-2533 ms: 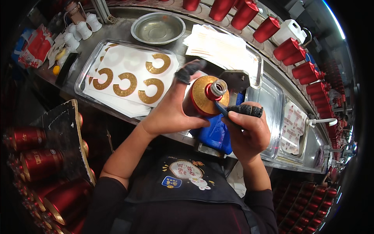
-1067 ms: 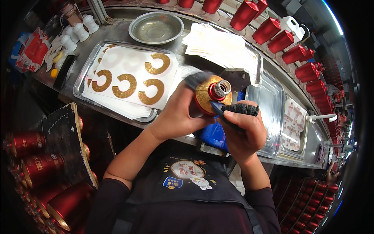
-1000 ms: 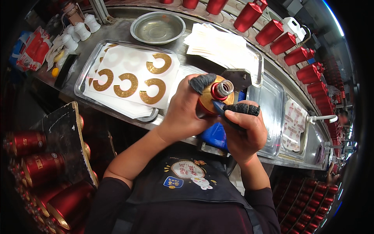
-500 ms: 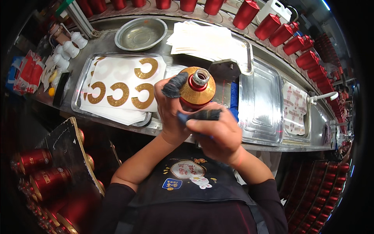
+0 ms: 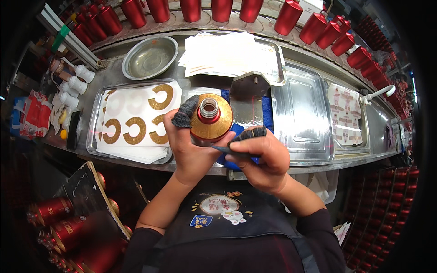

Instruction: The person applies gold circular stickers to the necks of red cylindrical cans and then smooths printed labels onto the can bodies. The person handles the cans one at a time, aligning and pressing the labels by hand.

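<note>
My left hand is wrapped round a red bottle with a gold shoulder. The bottle's bare threaded mouth points up toward me. A dark knitted finger sleeve covers a digit of this hand, lying along the bottle's side. Just right of the bottle, my right hand pinches a slim dark blue-grey tool, its thin tip near the base of the bottle and my left fingers. Another dark sleeve covers a finger of the right hand. What kind of tool it is, I cannot tell.
Gold C-shaped stickers lie on sheets in a metal tray to the left. Behind are a metal bowl, stacked paper and a row of red bottles. A dark metal stand and metal lid are right.
The bottle and left hand have shifted left in the picture, and the shoulder faces me differently. My right hand has moved apart from the left, showing the tool's thin tip.
</note>
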Motion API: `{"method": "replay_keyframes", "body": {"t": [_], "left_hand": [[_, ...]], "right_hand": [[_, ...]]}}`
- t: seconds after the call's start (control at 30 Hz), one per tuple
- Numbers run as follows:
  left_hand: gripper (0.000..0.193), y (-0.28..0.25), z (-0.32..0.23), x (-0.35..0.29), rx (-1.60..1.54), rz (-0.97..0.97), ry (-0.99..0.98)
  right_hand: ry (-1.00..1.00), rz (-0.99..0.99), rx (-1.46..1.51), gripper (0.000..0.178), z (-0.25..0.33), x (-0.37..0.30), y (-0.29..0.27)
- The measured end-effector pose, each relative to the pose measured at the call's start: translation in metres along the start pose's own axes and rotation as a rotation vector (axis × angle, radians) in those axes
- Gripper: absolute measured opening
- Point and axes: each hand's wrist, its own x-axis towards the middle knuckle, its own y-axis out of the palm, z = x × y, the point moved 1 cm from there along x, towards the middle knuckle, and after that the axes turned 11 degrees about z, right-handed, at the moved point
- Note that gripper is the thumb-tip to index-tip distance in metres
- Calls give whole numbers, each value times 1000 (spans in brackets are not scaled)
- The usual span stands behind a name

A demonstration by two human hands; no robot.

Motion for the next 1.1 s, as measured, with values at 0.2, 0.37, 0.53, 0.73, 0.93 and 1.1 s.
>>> {"method": "replay_keyframes", "body": {"t": [0.2, 0.37, 0.53, 0.73, 0.93, 1.1], "left_hand": [[83, -28, 9, 16, -270, 317, -28], [83, -46, 15, 32, -528, 585, -123], [110, -46, 19, 31, -905, 678, -210], [101, -29, 1, 3, -452, 391, -16], [92, -36, 13, 20, -442, 502, 81], [109, -42, 16, 29, -719, 690, -50]], "right_hand": [[472, -106, 127, 20, -43, 12, -11], [409, -118, 164, 16, -73, 24, -12], [555, -179, 83, 17, -47, 39, -16], [375, 71, -39, 20, -7, 13, -25], [461, 18, 76, 18, -58, 28, -23], [485, 31, 100, 17, -62, 57, -21]]}}
